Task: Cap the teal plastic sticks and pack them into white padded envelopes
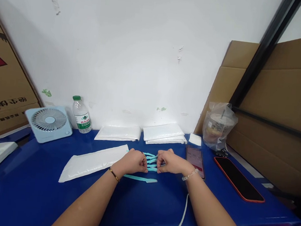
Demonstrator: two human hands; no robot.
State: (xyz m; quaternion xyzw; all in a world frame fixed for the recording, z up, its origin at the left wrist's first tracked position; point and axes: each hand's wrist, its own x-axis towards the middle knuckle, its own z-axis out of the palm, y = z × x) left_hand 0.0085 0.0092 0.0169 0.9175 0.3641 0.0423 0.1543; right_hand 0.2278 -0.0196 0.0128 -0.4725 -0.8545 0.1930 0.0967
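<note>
Several slim turquoise eyebrow razors [151, 159] bridge the gap between my two hands, low over the blue table. My left hand [135, 161] is closed with its fingertips on their left ends. At the right ends, my right hand [171, 161] curls in, thumb and fingers bent around the tips. One more turquoise razor [141, 178] lies apart on the table, just nearer to me, with a pale end pointing right. Beside my left hand a long white padded pouch [93, 162] lies flat; its right end passes behind that hand.
White padded packs [118, 132] and a second stack [164, 132] lie along the wall. A blue fan [50, 122] and a water bottle [82, 115] stand left. Rightward are a phone [196, 159], a red-edged phone [238, 179] and a bagged drink cup [218, 127]. A white cable [182, 219] hangs in front.
</note>
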